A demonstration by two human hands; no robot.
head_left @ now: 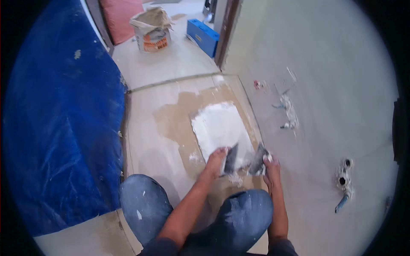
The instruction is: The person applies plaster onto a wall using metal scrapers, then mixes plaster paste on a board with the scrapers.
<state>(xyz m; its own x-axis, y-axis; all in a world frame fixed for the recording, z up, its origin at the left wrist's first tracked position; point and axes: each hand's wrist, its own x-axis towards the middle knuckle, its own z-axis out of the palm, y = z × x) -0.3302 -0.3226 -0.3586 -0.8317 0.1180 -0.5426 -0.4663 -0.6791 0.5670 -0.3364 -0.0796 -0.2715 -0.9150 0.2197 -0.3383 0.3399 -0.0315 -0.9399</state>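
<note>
My left hand [217, 162] is closed round a putty knife [231, 160], its flat grey blade tilted upright. Facing it is a second putty knife [257, 161], with white smears on its blade, and my right hand [272, 167] grips that one. A narrow gap parts the two blades; the handles are hidden in my fingers. Both tools hang over the near edge of a flat layer of white putty [222, 128] on a board or sheet on the floor. Crumbly white bits [235, 180] lie just below the blades.
A brown patch [173, 117] surrounds the putty on the tiled floor. Blue tarpaulin [64, 119] covers the left side. Pipe stubs [343, 181] stick out of the right wall [316, 85]. Beyond the doorway stand an open powder bag [151, 32] and a blue case [203, 36].
</note>
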